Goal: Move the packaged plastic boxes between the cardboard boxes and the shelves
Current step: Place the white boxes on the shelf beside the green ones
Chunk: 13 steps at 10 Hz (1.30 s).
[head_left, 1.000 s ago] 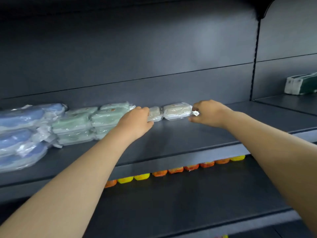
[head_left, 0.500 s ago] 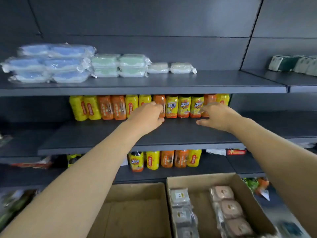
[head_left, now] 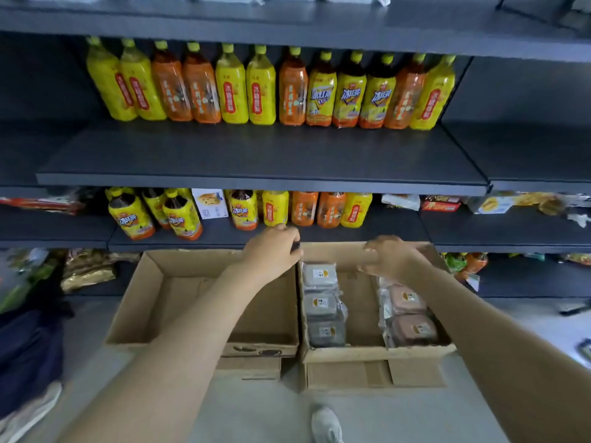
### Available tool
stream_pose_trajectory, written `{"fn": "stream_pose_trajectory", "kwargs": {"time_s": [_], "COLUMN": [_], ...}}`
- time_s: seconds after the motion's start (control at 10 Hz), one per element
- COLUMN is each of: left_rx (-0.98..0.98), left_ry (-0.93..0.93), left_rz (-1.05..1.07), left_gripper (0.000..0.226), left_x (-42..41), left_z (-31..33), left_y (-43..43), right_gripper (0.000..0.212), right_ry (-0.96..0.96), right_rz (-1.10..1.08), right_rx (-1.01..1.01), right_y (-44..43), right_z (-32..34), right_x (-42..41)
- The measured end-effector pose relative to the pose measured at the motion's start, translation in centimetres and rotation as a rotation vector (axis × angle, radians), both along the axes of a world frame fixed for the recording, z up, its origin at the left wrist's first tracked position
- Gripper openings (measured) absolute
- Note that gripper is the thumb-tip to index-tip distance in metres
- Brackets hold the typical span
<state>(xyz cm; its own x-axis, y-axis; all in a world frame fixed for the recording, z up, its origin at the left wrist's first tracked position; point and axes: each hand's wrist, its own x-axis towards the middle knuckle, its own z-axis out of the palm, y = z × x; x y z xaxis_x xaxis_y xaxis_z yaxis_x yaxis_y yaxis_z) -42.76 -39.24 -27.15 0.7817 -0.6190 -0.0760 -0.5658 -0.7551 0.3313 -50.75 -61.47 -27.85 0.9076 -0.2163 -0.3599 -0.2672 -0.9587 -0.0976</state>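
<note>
Fingers (head_left: 285, 231) of left hand (head_left: 275, 249) loosely curled, gripping nothing, above the rims where left cardboard box (head_left: 172, 298) meets right cardboard box (head_left: 377, 351). Right hand (head_left: 388, 257) likewise slack, unladen, over right cardboard box. Inside it, grey packaged plastic boxes (head_left: 323, 303) and brown packaged plastic boxes (head_left: 411, 316) in two columns.

matt cardboard boxes (head_left: 377, 354), glossy plastic-wrapped packages (head_left: 323, 305)

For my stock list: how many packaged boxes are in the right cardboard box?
5: three grey boxes on its left, two brown boxes on its right; the right hand may hide another.
</note>
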Motion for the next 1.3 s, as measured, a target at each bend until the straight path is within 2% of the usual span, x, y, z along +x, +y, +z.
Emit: {"fn": "stream_pose_trajectory", "kwargs": {"time_s": [0.2, 0.3, 0.4, 0.6, 0.9, 1.0, 1.1, 1.2, 1.3], "left_rx": [0.065, 0.048, 0.026, -0.003, 0.000, 0.044, 0.105, -0.004, -0.047], "left_ry": [0.192, 0.261, 0.329, 0.491, 0.566, 0.500, 0.490, 0.580, 0.593], "left_rz": [0.074, 0.106, 0.184, 0.375, 0.352, 0.313, 0.311, 0.364, 0.434], "left_gripper": [0.027, 0.023, 0.022, 0.025, 0.024, 0.021, 0.018, 0.018, 0.022], "left_x": [1.7, 2.5, 2.9, 4.1, 6.9, 7.5, 8.2, 9.1, 10.0], "left_z": [-9.1, -13.3, -17.2, -24.5, -34.0, -35.9, -37.2, -38.4, -38.8], "left_y": [-4.3, -6.7, -9.0, -12.5, -15.0, -16.1, -16.6, -16.6, -16.7], "right_gripper": [0.041, 0.041, 0.039, 0.027, 0.021, 0.043, 0.049, 0.039, 0.044], "right_ry": [0.229, 0.264, 0.345, 0.420, 0.458, 0.455, 0.500, 0.498, 0.501], "right_rz": [-0.042, -0.018, -0.047, -0.214, -0.416, -0.543, -0.705, -0.798, -0.856], "right_rx": [0.115, 0.226, 0.242, 0.404, 0.460, 0.538, 0.647, 0.655, 0.630], "right_y": [-3.0, -4.8, -5.4, -6.1, -6.4, -5.7, -4.1, -2.8, -2.1], "right_z": [-8.5, -15.5, -19.2, -26.9, -37.7, -40.8, -43.1, -44.5, -45.4], "right_x": [2.2, 3.1, 3.1, 2.6, 2.4, 2.4, 2.3, 2.3, 2.3]}}
